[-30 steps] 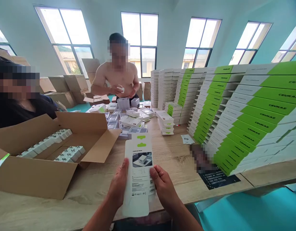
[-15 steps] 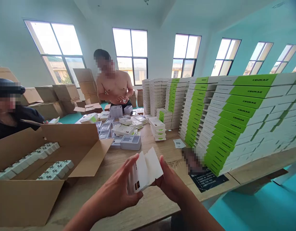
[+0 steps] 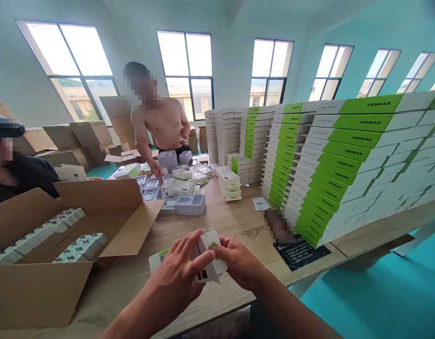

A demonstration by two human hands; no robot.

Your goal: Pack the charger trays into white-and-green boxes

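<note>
Box [image 3: 209, 272] sits between both hands, above the surface [image 3: 235, 221] near its front edge. Left hand [image 3: 184, 263] wraps it, fingers and thumb curled round; right hand [image 3: 237, 261] is narrow, pinching the end flap [image 3: 212, 238]. Open carton [image 3: 37, 292] at left.

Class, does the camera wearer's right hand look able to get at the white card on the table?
Probably yes: bare tabletop lies between the right hand and the card, though that hand holds the white box.
</note>
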